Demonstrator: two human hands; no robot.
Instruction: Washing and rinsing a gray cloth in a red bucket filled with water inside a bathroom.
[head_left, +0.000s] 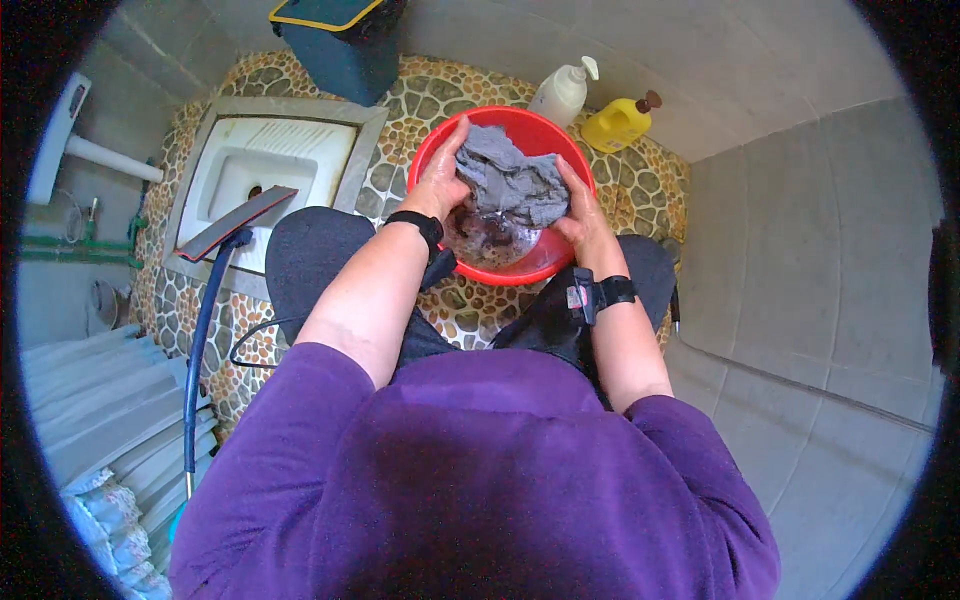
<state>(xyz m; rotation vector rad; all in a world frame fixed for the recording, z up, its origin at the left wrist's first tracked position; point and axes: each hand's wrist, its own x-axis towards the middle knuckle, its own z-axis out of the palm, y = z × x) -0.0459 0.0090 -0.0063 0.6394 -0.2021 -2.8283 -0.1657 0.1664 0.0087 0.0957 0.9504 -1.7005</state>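
A wet, crumpled grey cloth [510,178] is stretched between my two hands above a red basin [548,262]. My left hand [444,178] grips its left side, thumb inward and fingers up along the edge. On the other side my right hand [580,208] has hold of the right end, its thumb along the cloth's edge. Below the cloth, dark, foamy water [485,240] shows in the near part of the basin. The cloth hides the fingertips beneath it and much of the basin's far interior.
Behind the basin stand a white pump bottle [560,95] and a yellow bottle [617,124]. A squat toilet [262,160] lies left, with a squeegee [236,222] across it. A dark bin [350,55] is at the back; a tiled wall [800,240] rises at right.
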